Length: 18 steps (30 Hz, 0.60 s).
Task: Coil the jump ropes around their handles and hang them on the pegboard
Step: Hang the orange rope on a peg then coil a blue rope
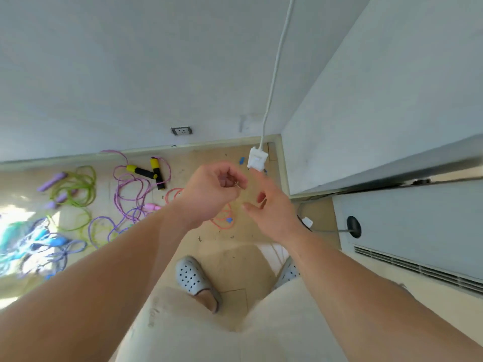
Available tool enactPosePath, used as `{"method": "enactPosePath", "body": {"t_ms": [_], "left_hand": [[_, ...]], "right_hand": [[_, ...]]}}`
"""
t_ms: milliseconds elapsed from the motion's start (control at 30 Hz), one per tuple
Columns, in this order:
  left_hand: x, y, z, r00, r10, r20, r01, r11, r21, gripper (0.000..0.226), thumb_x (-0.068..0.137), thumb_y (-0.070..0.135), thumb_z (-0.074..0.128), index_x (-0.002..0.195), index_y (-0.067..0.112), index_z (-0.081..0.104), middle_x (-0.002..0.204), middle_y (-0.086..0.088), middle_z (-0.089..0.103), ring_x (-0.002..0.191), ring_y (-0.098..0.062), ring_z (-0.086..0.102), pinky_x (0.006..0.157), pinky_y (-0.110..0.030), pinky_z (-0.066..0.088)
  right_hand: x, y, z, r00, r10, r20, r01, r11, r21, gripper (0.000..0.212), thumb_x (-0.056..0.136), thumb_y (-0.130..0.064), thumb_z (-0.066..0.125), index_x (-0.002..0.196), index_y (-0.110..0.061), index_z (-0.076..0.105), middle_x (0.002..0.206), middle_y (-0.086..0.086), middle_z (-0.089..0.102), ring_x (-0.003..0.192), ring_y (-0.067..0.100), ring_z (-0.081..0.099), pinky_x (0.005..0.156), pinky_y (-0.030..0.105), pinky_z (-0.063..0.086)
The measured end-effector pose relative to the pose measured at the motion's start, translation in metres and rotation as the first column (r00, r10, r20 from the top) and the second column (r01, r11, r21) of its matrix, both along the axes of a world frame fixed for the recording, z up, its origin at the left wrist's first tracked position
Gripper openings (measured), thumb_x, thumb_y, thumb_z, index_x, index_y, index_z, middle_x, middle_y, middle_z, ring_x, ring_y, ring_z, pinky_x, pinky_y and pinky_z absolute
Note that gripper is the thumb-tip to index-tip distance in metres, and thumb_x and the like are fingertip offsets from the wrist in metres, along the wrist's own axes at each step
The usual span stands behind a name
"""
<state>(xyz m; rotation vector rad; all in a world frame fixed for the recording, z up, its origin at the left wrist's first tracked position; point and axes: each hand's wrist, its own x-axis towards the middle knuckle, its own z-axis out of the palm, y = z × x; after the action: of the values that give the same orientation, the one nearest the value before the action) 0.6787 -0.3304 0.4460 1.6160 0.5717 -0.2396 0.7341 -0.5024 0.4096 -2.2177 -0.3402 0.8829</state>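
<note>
Several jump ropes lie loose on the floor at the left. A pink-purple rope with yellow-and-black handles [146,172] lies near the wall. A green rope with purple handles [74,188] lies left of it. A blue tangle [39,246] sits at the far left, and a coral rope [224,220] shows under my hands. My left hand [211,192] is raised with fingers curled, pinching a small metal thing [237,184]. My right hand [271,210] is beside it, fingers relaxed, holding nothing. No pegboard is in view.
A white power strip [257,159] hangs on a cord down the wall corner. A wall socket [181,131] is low on the wall. A grey cabinet [418,226] with a vent and a cable hole stands at the right. My feet in grey perforated shoes [194,279] are below.
</note>
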Motion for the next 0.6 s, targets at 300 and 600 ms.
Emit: {"method": "enactPosePath", "body": {"t_ms": [300,600], "left_hand": [[-0.066,-0.016,0.290,0.961,-0.207,0.183,0.207,0.978,0.018,0.039,0.080,-0.021,0.058,0.082,0.017,0.069,0.078,0.003,0.071,0.070,-0.009,0.061,0.069,-0.025,0.050],[-0.131,-0.077,0.374,0.947,-0.113,0.299,0.057,0.980,0.189,0.033,0.076,-0.013,0.055,0.083,0.016,0.069,0.088,-0.017,0.069,0.069,-0.028,0.052,0.061,-0.030,0.043]], "right_hand": [[-0.058,-0.005,0.264,1.000,-0.008,-0.025,0.016,0.944,0.330,0.098,0.077,-0.047,0.077,0.156,-0.033,0.020,0.155,-0.001,0.039,0.146,0.011,0.036,0.117,0.043,0.037],[-0.095,-0.047,0.364,0.957,0.139,0.255,-0.231,0.897,0.376,0.063,0.086,-0.020,0.077,0.140,-0.029,0.048,0.146,-0.008,0.047,0.134,-0.006,0.040,0.112,0.019,0.032]]}}
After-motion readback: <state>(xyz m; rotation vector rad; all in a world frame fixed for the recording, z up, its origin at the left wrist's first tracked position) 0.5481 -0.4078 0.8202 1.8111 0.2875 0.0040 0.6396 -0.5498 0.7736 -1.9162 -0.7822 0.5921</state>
